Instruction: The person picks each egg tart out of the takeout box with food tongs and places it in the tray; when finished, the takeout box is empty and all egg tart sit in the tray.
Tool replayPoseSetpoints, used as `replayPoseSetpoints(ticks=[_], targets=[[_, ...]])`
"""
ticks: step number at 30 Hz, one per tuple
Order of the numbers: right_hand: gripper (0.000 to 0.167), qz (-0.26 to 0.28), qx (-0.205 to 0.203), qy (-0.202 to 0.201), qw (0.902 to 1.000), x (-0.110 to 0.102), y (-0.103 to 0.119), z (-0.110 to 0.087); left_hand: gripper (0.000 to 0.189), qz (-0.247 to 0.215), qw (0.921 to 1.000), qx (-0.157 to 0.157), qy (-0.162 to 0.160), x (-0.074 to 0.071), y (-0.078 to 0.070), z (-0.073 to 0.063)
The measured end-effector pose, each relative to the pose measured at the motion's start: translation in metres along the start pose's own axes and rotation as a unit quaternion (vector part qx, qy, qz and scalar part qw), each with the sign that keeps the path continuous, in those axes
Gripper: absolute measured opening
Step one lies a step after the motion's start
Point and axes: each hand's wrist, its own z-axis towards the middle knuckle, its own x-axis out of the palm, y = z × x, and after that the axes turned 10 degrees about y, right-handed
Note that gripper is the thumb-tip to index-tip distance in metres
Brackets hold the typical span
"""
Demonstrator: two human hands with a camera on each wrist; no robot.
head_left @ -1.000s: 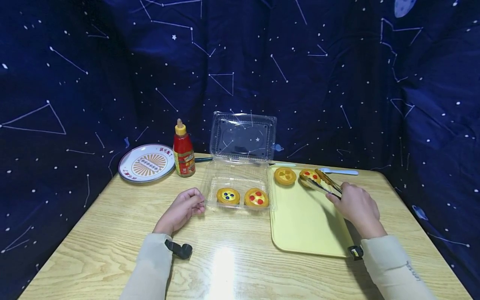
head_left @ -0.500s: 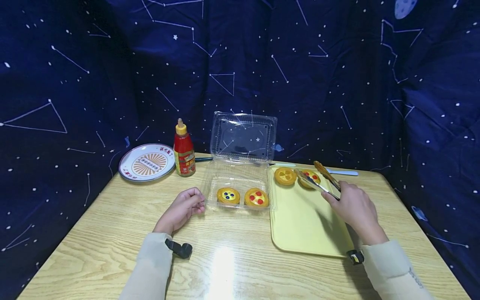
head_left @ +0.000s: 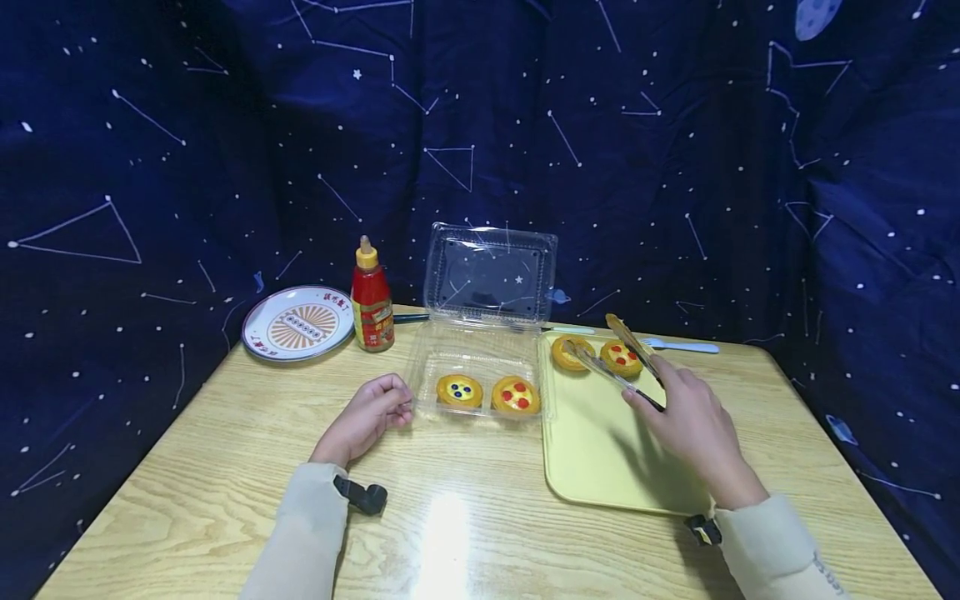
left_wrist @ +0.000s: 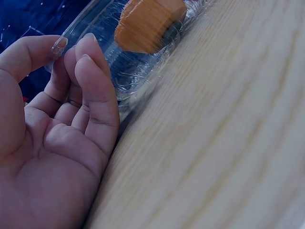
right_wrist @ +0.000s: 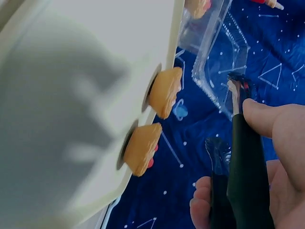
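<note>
My left hand (head_left: pixel 369 417) pinches the near left edge of an open clear plastic clamshell box (head_left: pixel 472 340) between thumb and finger, as the left wrist view also shows. Inside the box sit a blueberry-topped tart (head_left: pixel 459 391) and a red-topped tart (head_left: pixel 515 395). In my right hand (head_left: pixel 697 425) I hold black-handled tongs (right_wrist: pixel 248 171), their arms spread with nothing between them. One tongs tip overlaps a yellow-topped tart (head_left: pixel 567 360) on the yellow tray (head_left: pixel 600 458). The other tip is behind a second red-topped tart (head_left: pixel 621 358) beside it.
A red sauce bottle (head_left: pixel 372 304) with a yellow cap stands left of the box, next to a patterned white plate (head_left: pixel 296 323). A light blue fork (head_left: pixel 682 346) lies behind the tray. Dark starry cloth (head_left: pixel 480 125) hangs behind the wooden table (head_left: pixel 225 467).
My right hand has lifted the tongs off the red-topped tart and moved them left, one tip now over the yellow-topped tart. The left hand stays at the box edge.
</note>
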Motion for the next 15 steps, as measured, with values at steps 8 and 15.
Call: replayPoseSetpoints(ticks=[8, 15], targets=[[0.079, 0.002, -0.026, -0.011, 0.9996, 0.0, 0.019, -0.003, 0.01, 0.0, 1.0, 0.002, 0.0, 0.0, 0.0, 0.0], [0.074, -0.008, -0.078, -0.026, 0.9966, 0.003, 0.034, -0.003, 0.009, 0.0, 1.0, 0.003, 0.003, 0.0, 0.001, 0.0]])
